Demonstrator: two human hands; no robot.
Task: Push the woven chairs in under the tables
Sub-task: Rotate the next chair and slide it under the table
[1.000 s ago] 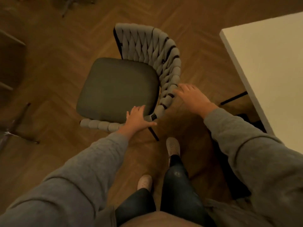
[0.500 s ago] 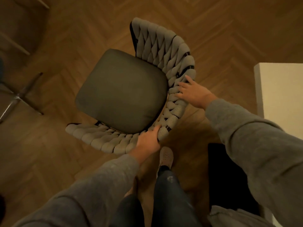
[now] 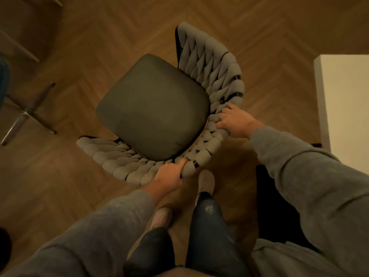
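Woven chair (image 3: pixel 159 108): on herringbone floor (image 3: pixel 95 37), well left of white table (image 3: pixel 345 108). Left hand (image 3: pixel 169 176) clasps backrest's near rim; right hand (image 3: pixel 235 121) curls over its right curve. Cushion between and beyond both grips.

Grey braided-weave chair back (image 3: pixel 217 62), olive-green seat cushion (image 3: pixel 153 106); brown herringbone floor (image 3: pixel 279 27), white table (image 3: pixel 347 108), grey sleeves (image 3: pixel 311 176)

No text, label, brand, number or sign is being shown legibly anywhere in the view; nothing readable is being carried by the woven chair (image 3: pixel 211 62), the white bench (image 3: pixel 347 100) or the clothing
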